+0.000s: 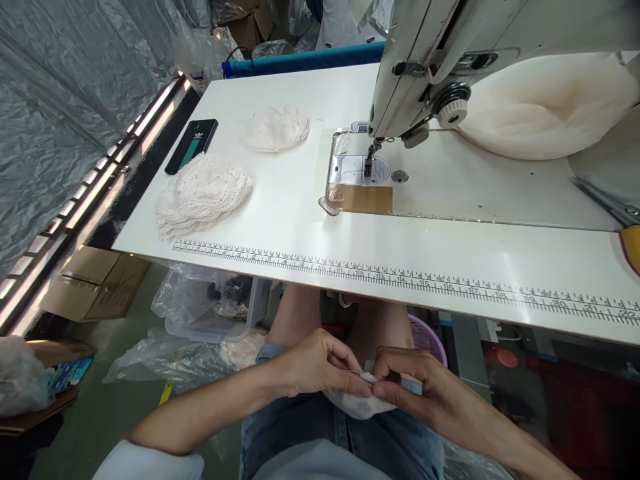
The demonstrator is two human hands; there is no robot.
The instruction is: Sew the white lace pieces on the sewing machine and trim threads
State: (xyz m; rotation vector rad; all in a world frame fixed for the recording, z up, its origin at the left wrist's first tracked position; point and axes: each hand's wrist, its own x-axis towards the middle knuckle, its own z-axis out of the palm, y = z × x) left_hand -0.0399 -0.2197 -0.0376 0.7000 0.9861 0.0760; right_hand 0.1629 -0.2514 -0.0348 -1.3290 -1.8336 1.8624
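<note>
Over my lap, below the table's front edge, my left hand [317, 363] and my right hand [413, 387] meet on a small white fabric piece [357, 402]. Both hands pinch it at its top, fingers closed, fingertips almost touching. The fabric sags down between them onto my denim shorts. On the white sewing table [300, 220] above lie a heap of white lace trim [200, 195] at the left and a round white lace piece [274, 129] farther back.
The sewing machine [450, 60] stands at the back right, with a large cream fabric bundle [545, 107] behind it. A black phone [192, 145] lies at the table's left. A ruler [410, 277] is printed along the front edge. Cardboard boxes, plastic bags and a bin sit on the floor at left.
</note>
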